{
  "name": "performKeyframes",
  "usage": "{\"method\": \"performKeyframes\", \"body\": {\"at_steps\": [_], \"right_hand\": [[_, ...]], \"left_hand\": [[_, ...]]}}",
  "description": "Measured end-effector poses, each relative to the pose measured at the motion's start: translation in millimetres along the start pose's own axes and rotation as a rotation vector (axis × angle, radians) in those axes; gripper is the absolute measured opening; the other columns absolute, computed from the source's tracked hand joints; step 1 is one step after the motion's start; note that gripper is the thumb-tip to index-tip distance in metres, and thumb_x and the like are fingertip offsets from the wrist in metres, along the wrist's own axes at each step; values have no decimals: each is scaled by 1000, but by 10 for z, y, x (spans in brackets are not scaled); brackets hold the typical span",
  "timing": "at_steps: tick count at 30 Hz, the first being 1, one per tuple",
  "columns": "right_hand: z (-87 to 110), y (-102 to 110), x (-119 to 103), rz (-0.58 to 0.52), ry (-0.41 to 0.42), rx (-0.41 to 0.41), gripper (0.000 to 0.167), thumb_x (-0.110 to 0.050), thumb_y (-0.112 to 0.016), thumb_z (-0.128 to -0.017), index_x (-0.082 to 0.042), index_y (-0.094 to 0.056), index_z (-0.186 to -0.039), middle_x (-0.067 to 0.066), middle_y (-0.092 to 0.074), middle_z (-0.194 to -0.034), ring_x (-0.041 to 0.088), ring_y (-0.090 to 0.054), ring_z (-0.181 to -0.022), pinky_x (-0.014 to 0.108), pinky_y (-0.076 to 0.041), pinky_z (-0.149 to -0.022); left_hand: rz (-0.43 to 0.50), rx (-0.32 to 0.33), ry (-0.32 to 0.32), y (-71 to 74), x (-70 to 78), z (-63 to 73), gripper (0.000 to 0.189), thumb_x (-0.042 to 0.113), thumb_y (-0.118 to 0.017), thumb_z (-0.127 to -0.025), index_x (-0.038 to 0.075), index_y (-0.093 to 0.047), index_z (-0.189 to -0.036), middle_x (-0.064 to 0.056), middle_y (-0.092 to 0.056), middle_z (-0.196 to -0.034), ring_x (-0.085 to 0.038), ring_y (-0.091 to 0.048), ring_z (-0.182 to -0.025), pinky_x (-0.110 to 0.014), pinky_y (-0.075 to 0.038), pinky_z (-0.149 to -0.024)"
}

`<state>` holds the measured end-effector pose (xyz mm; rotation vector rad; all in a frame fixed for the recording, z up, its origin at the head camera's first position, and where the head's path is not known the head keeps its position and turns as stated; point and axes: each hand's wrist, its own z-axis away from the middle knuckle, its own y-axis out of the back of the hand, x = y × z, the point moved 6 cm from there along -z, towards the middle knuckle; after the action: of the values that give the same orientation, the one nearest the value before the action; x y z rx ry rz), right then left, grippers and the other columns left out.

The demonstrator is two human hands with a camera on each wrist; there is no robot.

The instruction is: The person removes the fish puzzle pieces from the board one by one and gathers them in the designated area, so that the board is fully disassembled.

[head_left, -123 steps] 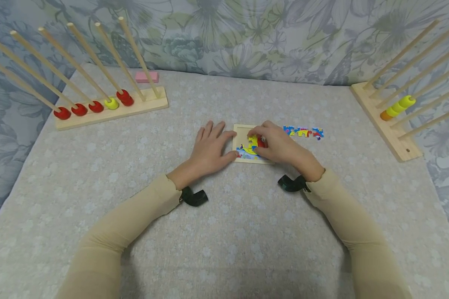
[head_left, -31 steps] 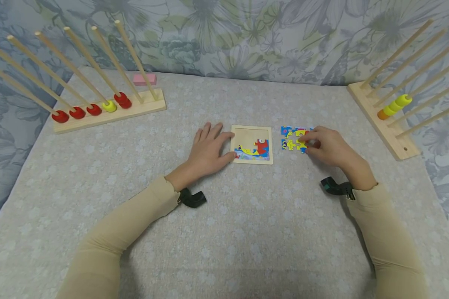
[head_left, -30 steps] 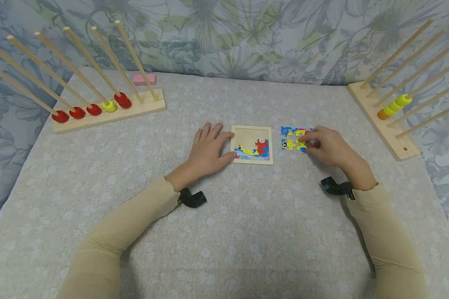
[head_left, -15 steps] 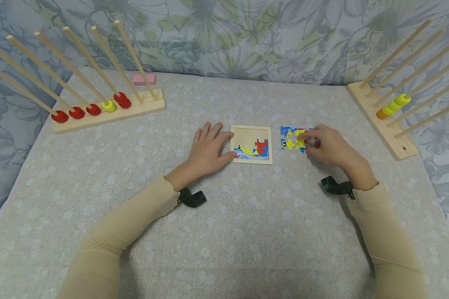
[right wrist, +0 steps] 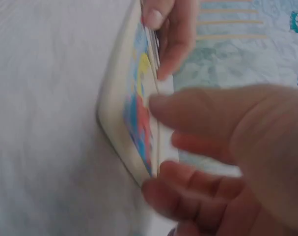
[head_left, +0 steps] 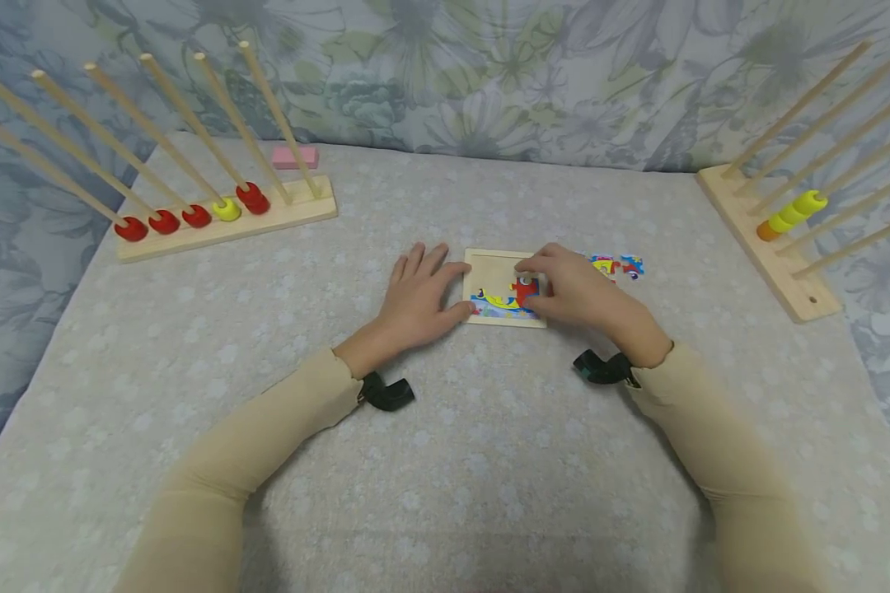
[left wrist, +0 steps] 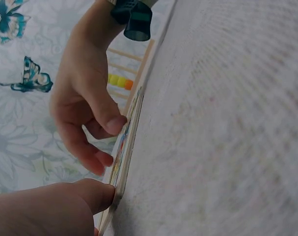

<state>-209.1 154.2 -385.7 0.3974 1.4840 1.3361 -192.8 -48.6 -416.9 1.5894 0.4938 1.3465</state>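
Note:
A square wooden puzzle tray (head_left: 492, 253) lies in mid-table, with picture pieces along its bottom and a red piece (head_left: 522, 292) at its right side. The upper left of the tray shows bare wood. Spread fingers and thumb of my left hand (head_left: 414, 306) rest against the tray's left edge; in the left wrist view the thumb (left wrist: 97, 193) presses that edge. Over the tray's right side is my right hand (head_left: 582, 292), thumb near the red piece, with a gap between thumb and fingers and nothing seen in it. Loose puzzle pieces (head_left: 632, 266) lie beyond it, partly hidden by the hand.
A wooden peg stand (head_left: 289, 216) with red and yellow beads stands at the back left, a pink block (head_left: 295, 156) behind it. Another peg stand (head_left: 801, 284) with yellow and orange beads is at the right. Patterned fabric hangs behind the table.
A yellow piece has gone from the tray to the loose group since the oldest frame. My right hand has since moved left from those pieces to the tray. The left hand stays put.

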Motion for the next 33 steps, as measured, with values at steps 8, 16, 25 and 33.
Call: {"method": "performKeyframes", "body": {"at_steps": [8, 16, 25, 33], "right_hand": [[-25, -66, -4, 15, -30, -1, 37, -15, -75, -90, -2, -70, -124, 18, -61, -119, 30, -56, -103, 46, -50, -92], [-14, -68, -3, -1, -41, 14, 36, -17, -77, -89, -3, -70, -121, 17, -62, -117, 27, -53, -96, 41, -47, -84], [3, -54, -22, 34, -14, 43, 36, -12, -75, -90, -3, -69, -123, 17, -63, -114, 27, -54, -89, 39, -47, -80], [40, -20, -68, 93, 15, 52, 34, -7, -72, -91, -6, -71, -125, 16, -62, -116, 27, -56, -95, 42, -50, -82]], "left_hand": [[-15, 15, -15, 0, -4, -11, 58, 43, -59, -95, 18, -52, -147, -16, -28, -167, -45, -9, -158, -64, -8, -125], [-15, 11, -7, -23, -27, -16, 59, 43, -59, -95, 19, -52, -148, -16, -28, -167, -45, -9, -158, -63, -7, -125], [-10, 16, -8, -31, -29, -13, 60, 44, -60, -94, 19, -52, -148, -16, -28, -167, -45, -9, -158, -64, -7, -125], [-7, 18, -13, -28, -28, -15, 58, 44, -59, -95, 19, -53, -147, -16, -29, -167, -45, -9, -158, -64, -7, -125]]}}
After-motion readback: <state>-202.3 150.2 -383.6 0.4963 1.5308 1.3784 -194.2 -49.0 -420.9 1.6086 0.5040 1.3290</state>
